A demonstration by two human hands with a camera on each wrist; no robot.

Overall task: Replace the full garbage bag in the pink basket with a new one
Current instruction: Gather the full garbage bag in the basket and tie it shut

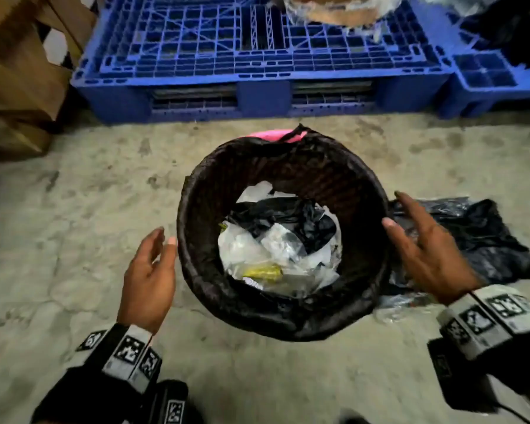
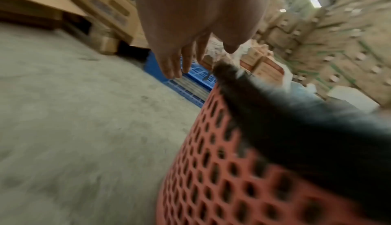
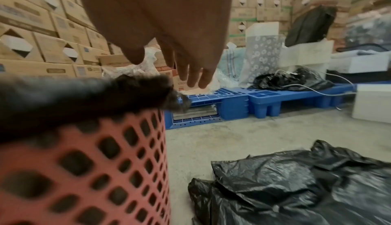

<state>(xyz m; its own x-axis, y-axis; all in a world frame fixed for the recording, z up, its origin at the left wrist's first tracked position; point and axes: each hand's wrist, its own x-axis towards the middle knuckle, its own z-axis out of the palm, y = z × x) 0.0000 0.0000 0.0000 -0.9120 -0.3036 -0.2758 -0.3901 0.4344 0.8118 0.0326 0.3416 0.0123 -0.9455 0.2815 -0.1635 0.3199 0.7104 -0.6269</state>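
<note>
Pink basket (image 3: 88, 170) stands on concrete floor (image 1: 74, 209) w/ black garbage bag (image 1: 288, 319) folded over its rim; white, black & yellow trash inside. No legible writing on either. Left hand (image 1: 149, 276) just beside rim's left, fingers relaxed, holding nothing. Right hand (image 1: 426, 249) at rim's right, fingers spread; contact w/ bag can't be told. New black bag (image 3: 296, 186) lies crumpled on floor at right. Blue pallet (image 1: 257, 56) behind; carton labels too blurred to read.

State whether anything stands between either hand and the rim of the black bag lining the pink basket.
Nothing visible does. The left hand and right hand flank the full garbage bag in the pink basket, fingers open. The spare black bag lies beside, not between.
</note>
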